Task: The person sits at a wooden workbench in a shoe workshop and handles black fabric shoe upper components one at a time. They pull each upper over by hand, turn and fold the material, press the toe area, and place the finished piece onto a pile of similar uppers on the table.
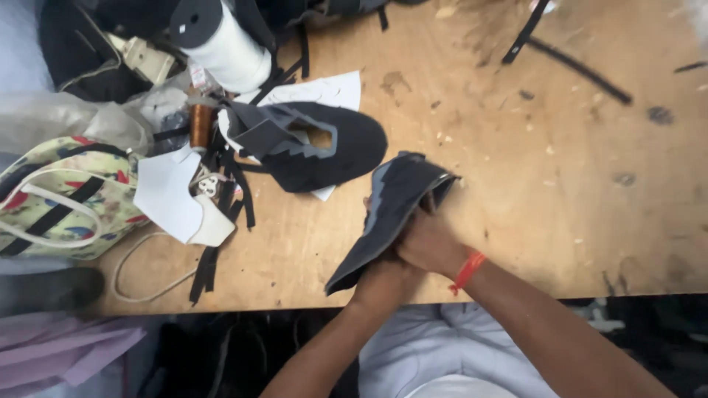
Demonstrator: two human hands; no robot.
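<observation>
On the left of the table (560, 191) lie a patterned bag (51, 199) and a finished black shoe upper (317, 147). Near the front edge, the left hand (383, 284) and right hand (431, 243) both hold a dark shoe upper (394, 206) in closed grip.

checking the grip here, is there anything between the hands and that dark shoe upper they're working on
Nothing visible. The left hand and right hand both grip the dark shoe upper directly, above the wooden table. The second upper lies apart, further back.

Scuffed wooden table (560, 184), black shoe upper (324, 147), black strips (210, 265), white spool (225, 44)
</observation>
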